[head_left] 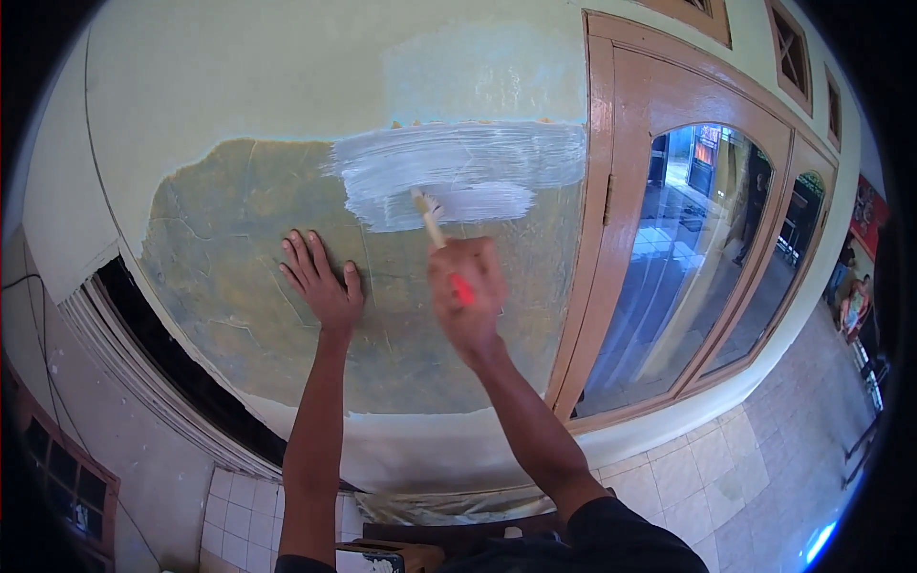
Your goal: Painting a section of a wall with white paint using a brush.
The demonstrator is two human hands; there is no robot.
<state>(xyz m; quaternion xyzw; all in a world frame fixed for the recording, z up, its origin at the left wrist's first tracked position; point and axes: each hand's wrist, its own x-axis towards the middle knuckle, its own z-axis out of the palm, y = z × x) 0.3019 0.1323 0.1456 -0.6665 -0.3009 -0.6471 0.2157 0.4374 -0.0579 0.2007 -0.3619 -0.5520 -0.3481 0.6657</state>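
My right hand (468, 291) is closed round the handle of a paintbrush (432, 222), part of the handle showing red between the fingers. The bristles meet the lower part of a wet white paint patch (458, 158) on the wall. That patch shows streaky sideways strokes and reaches nearly to the door frame. Flat against the bare greenish-grey wall section (229, 215), left of the brush, lies my left hand (325, 282), its fingers spread and holding nothing. Fine cracks run across this bare section.
On the right stands a brown wooden door frame (597, 181) with reflecting glass panes (669, 258). Below me are a crumpled sheet (449, 506) along the wall foot and a box-like object (382, 556). A dark gap (181, 349) runs along the left. A person (853, 306) sits far right.
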